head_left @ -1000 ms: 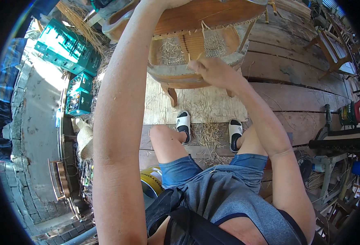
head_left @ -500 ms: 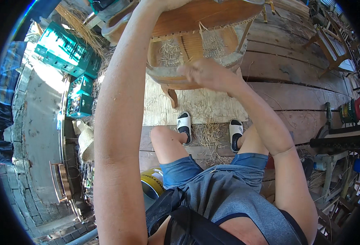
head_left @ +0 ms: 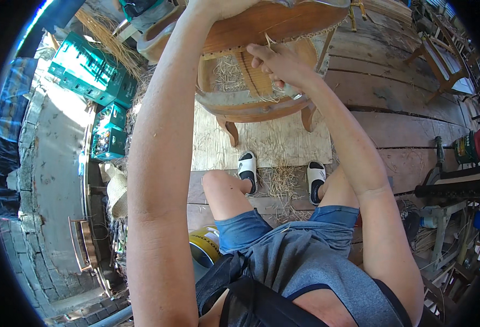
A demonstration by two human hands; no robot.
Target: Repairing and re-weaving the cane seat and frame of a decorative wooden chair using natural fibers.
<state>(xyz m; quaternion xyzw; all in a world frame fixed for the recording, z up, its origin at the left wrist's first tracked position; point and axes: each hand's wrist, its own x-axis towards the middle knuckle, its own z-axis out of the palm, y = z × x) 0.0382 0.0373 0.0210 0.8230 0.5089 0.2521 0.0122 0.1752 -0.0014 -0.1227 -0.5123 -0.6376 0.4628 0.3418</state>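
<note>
1. Left hand (head_left: 223,6) cut off by top edge; only wrist and heel of palm visible, grip on chair frame (head_left: 267,22) out of view.
2. Chair frame top cropped by same edge; full shape not readable.
3. Right hand (head_left: 275,65) fingertips buried against woven strip (head_left: 256,76); whether pinching a strand or a tool, cannot tell.
4. Yellow can (head_left: 204,245) half hidden behind left arm and shorts.
5. Green crates (head_left: 90,76) contents too small to identify.
6. Machinery at right rim (head_left: 458,191) distorted, partly cropped; type unclear.
</note>
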